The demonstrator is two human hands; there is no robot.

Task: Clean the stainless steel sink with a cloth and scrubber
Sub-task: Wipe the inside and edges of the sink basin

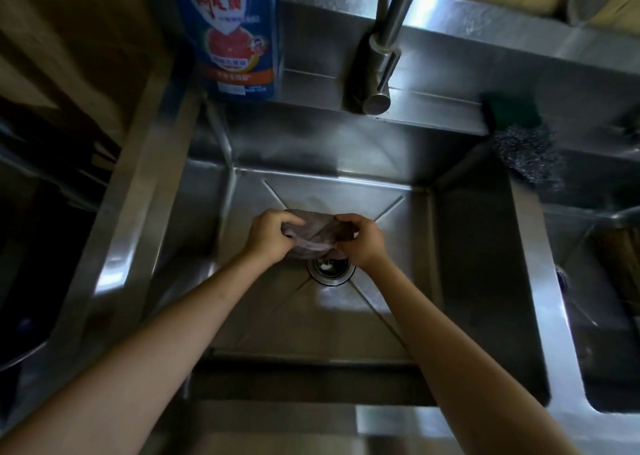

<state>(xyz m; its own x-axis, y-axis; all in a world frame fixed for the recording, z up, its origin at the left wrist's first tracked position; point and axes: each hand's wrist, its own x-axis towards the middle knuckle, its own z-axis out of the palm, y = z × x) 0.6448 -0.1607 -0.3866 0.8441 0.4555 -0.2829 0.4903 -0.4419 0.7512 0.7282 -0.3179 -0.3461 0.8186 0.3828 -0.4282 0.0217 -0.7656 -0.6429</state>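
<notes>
At the upper left of the frame I see a blue detergent bottle (239,32) standing on the back ledge of the sink (478,281). Below it, in the middle of the frame, my left hand (268,234) has its fingers curled around the left end of a grey-brown cloth (313,234), grasping it. The cloth is bunched between both hands, held over the basin floor just above the drain (330,269) in the picture. My right hand (362,241) pinches the cloth's right end, fingers curled in on it. Above, at upper centre, the tap (382,59) rises from the back ledge. Further right, at the upper right, a green sponge (512,110) sits on the ledge corner, with a steel wool scrubber (528,153) touching it just below. At the far right edge I can see part of a second basin (609,316).
</notes>
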